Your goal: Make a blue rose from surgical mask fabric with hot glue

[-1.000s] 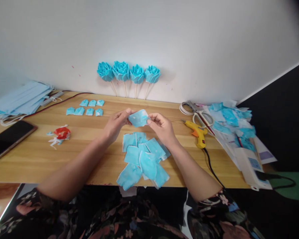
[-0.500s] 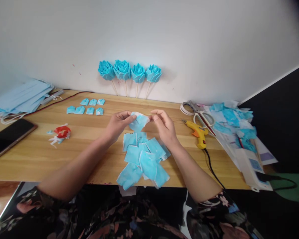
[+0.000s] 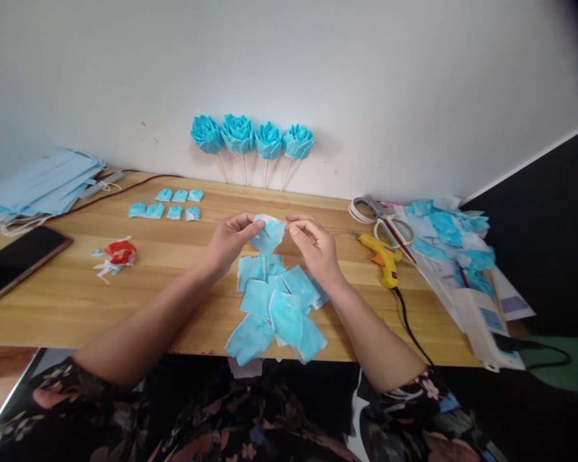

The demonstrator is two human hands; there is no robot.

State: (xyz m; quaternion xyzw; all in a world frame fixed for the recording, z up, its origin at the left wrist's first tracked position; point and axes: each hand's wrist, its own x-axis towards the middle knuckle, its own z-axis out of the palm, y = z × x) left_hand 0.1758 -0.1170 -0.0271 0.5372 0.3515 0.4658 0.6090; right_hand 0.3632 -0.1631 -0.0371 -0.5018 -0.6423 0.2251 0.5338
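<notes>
Between finger and thumb, my left hand (image 3: 232,240) pinches the left side of a small blue fabric piece (image 3: 268,235). My right hand (image 3: 314,245) is at the piece's right edge, thumb and fingertips pressed together around its corner. Just below the hands lies a loose pile of blue fabric squares (image 3: 285,308), reaching the table's front edge. Several small folded blue pieces (image 3: 175,212) sit in two rows to the left, beyond my left hand.
Four blue flowers on sticks (image 3: 238,135) lean on the wall. Left: masks (image 3: 48,183), a phone (image 3: 22,263), a red scrap bundle (image 3: 121,253). Right: scissors (image 3: 394,231), a yellow glue gun (image 3: 389,263) with its cord, tape (image 3: 361,209), blue scraps (image 3: 447,224), a white power strip (image 3: 481,327).
My right fingertips have shifted slightly left along the fabric piece, and its right corner now looks drawn in. My left hand keeps its pinch.
</notes>
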